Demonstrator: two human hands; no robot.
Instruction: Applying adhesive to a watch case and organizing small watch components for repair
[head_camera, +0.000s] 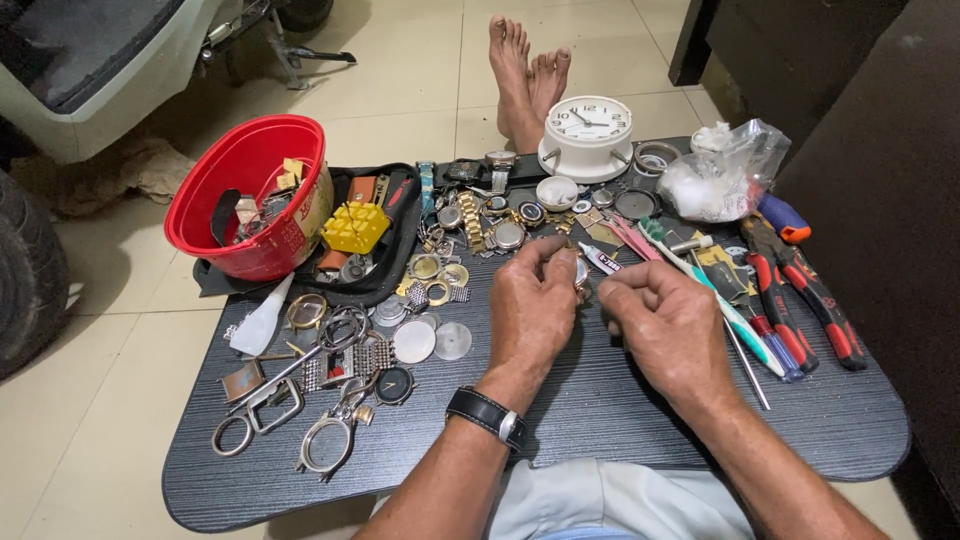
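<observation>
The left hand pinches a watch case above the tray; the right hand, fingertips pinched, steadies it for close work.

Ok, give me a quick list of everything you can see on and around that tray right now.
tray: one, dark grey, across the lap
bowl: one, red, far left, holding scraps
clock: one, white, round, far edge
plastic bag: one, clear, far right
pliers: red-handled, right edge
yellow block: one, beside the bowl
watch parts: many, metal, left of centre
bare feet: two, on the floor
left hand: pinching a small watch case
right hand: fingers curled by the case
</observation>
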